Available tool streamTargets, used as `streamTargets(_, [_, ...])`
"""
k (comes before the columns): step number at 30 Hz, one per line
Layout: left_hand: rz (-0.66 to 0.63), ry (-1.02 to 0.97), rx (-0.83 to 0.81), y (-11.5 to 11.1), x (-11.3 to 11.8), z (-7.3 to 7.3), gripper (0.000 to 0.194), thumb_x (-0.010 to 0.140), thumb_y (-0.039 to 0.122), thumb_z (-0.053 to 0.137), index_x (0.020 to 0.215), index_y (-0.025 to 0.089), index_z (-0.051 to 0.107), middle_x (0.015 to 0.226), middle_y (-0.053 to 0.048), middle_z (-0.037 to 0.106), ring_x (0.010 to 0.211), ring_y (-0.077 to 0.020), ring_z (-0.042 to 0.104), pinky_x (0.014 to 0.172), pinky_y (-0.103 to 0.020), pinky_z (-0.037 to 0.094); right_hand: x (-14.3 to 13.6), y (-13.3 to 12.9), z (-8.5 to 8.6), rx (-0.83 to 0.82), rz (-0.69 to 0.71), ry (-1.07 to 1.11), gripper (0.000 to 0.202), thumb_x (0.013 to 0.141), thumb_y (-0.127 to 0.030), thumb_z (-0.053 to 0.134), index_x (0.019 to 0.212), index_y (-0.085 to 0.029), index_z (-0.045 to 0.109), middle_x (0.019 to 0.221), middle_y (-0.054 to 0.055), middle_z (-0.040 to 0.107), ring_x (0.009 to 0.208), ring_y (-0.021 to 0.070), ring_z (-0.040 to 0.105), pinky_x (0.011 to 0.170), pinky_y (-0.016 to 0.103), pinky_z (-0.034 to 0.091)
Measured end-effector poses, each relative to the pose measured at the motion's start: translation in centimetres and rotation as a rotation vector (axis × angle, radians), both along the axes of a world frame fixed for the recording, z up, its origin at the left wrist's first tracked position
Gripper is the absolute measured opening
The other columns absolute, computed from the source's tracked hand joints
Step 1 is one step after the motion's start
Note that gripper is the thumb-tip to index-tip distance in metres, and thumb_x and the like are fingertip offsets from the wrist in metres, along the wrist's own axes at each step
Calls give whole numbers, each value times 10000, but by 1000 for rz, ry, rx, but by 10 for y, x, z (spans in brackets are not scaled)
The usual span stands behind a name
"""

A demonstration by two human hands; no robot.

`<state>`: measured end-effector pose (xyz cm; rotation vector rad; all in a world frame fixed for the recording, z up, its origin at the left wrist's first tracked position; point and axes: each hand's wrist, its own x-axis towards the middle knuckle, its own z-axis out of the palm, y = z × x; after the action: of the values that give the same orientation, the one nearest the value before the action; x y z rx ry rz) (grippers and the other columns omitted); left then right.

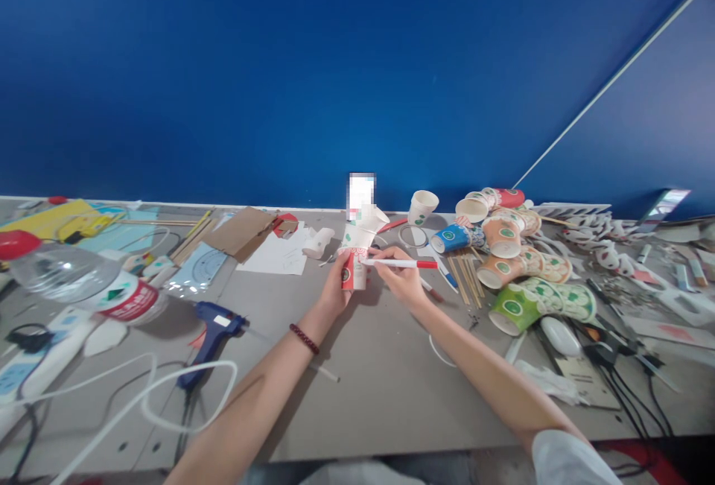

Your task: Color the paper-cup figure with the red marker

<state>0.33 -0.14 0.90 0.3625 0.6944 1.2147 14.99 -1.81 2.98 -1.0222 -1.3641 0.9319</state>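
My left hand (336,281) is wrapped round the red-and-white lower part of a joined row of paper cups (358,238), held up above the table. The upper cups are white with green marks and lean to the right. In my right hand (401,276) is a white marker with a red end (416,264), its tip at the red patterned cup. Whether the tip touches the paper I cannot tell. A single white paper cup (423,207) stands behind, to the right of my hands.
Coloured joined paper cups (511,306) lie at the right beside wooden sticks (465,276). On the left are a blue glue gun (215,336), a large plastic bottle (92,280), a power strip (48,358) and a looping white cable (150,403). Cardboard (241,232) lies near the blue wall (313,83).
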Motion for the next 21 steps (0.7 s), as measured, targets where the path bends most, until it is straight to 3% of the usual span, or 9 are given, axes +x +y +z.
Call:
streamTargets(12, [21,43,33,2,0,-7,347,773,443,754,934,148,667,784,-37,720,647,-157,656,594,-264,509,-3,-4,3,-16,57,0,76,728,-197,673,675,-237,637,786,43,713,1217,346,658,1038,490,483])
streamTargets(21, [-11,56,61,0,-1,-2,375,789,483,711,963,155,659,793,-60,726,683,-194,681,614,-294,516,-4,-4,5,-30,182,22,109,705,-228,715,617,-258,658,730,52,717,1347,353,555,1107,546,458])
